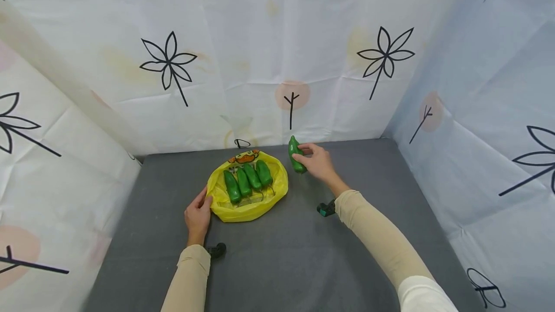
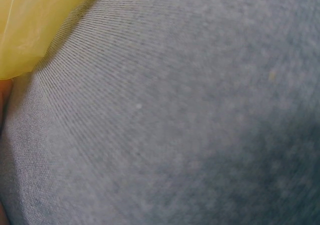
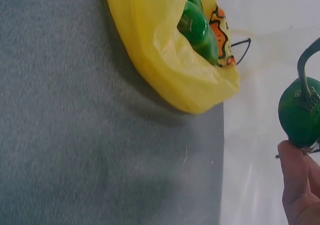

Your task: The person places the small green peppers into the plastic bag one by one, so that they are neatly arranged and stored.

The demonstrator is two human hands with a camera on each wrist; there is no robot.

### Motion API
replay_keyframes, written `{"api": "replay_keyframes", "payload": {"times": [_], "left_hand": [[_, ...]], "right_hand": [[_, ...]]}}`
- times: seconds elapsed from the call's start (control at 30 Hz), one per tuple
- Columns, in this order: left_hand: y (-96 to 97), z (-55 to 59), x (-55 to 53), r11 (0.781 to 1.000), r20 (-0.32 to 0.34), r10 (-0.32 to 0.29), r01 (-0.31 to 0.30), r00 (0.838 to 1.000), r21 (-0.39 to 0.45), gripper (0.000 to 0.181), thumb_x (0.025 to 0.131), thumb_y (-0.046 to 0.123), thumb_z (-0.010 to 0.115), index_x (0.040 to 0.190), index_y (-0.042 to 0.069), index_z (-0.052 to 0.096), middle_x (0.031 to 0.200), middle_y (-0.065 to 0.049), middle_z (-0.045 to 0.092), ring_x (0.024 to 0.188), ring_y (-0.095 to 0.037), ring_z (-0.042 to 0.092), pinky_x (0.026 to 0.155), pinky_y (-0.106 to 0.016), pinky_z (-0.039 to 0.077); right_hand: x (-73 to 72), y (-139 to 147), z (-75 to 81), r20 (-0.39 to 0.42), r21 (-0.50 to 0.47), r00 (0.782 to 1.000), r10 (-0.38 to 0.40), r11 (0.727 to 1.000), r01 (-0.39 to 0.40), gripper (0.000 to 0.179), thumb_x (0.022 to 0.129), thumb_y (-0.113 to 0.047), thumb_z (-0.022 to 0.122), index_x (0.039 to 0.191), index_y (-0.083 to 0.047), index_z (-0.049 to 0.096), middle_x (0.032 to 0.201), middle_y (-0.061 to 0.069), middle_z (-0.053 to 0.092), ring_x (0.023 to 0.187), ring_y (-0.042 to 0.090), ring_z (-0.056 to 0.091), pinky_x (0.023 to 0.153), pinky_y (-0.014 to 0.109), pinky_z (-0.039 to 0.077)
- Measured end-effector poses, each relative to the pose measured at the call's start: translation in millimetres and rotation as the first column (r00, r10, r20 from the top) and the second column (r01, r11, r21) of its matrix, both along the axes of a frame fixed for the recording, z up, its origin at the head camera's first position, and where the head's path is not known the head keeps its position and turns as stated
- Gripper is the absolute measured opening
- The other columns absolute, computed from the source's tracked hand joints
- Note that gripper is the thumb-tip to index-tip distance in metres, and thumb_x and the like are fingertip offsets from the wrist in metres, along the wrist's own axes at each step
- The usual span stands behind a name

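A yellow plastic bag [image 1: 247, 214] sits with its mouth open upward and its rim spread round. Several green peppers [image 1: 244, 182] lie side by side in it, their thin stems toward me. My left hand [image 1: 198, 216] grips the bag's left edge, thumb on the near side; the left wrist view catches only a corner of the bag [image 2: 30, 30]. To the right of the bag, my right hand [image 1: 318, 162] pinches another green pepper [image 1: 296, 154] between thumb and fingers. The right wrist view shows this pepper [image 3: 299, 112] stem end first, apart from the bag.
A dark grey cloth [image 1: 277, 264] covers the table. White patterned sheets [image 1: 260, 61] rise behind it and along both sides. Small dark wrist devices [image 1: 326, 208] sit under each wrist.
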State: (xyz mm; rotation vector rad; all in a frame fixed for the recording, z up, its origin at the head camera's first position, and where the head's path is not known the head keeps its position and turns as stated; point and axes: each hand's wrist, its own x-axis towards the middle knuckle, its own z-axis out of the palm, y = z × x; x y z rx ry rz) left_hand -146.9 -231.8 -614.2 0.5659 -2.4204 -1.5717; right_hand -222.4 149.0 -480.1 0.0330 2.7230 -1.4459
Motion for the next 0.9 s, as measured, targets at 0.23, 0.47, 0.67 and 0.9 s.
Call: {"api": "replay_keyframes", "payload": {"times": [0.23,0.47,0.67,0.9], "left_hand": [[-2.5,1.3,-0.1,1.000,0.010,-0.003,0.003,1.000,0.001,0.043,0.100,0.043,0.063,0.142,0.033,0.062,0.136,-0.008,0.069,0.128,-0.029,0.062,0.111,-0.048,0.045],[-2.9,3.7,-1.5,1.000,0.033,-0.002,0.002,0.999,0.010,0.046,0.099,0.052,0.060,0.143,0.037,0.060,0.135,-0.004,0.070,0.122,-0.021,0.063,0.096,-0.028,0.047],[-2.6,3.6,0.3,1.000,0.053,-0.006,0.005,0.999,0.015,0.046,0.100,0.054,0.058,0.144,0.039,0.058,0.136,-0.003,0.070,0.121,-0.020,0.063,0.092,-0.024,0.044],[0.8,4.0,-1.9,1.000,0.056,-0.010,0.010,0.998,0.011,0.046,0.101,0.052,0.058,0.145,0.037,0.058,0.137,-0.004,0.069,0.126,-0.024,0.062,0.100,-0.035,0.046]], "right_hand": [[-0.1,-17.5,2.2,0.000,-0.031,1.000,0.022,0.999,-0.022,0.048,0.094,-0.044,0.072,0.135,-0.020,0.065,0.131,0.012,0.069,0.109,0.028,0.071,0.081,0.040,0.063],[1.1,-32.9,2.0,0.016,-0.033,0.998,0.062,0.998,-0.061,0.046,0.096,-0.042,0.069,0.136,-0.021,0.063,0.133,0.011,0.067,0.115,0.028,0.069,0.086,0.042,0.062],[3.2,-46.8,0.0,0.041,-0.038,0.995,0.092,0.995,-0.090,0.041,0.098,-0.035,0.066,0.137,-0.022,0.062,0.132,0.011,0.068,0.116,0.029,0.068,0.086,0.042,0.061],[3.7,-64.4,3.2,0.041,-0.052,0.992,0.118,0.992,-0.116,0.041,0.098,-0.030,0.062,0.139,-0.023,0.061,0.132,0.008,0.068,0.118,0.027,0.067,0.084,0.041,0.060]]}}
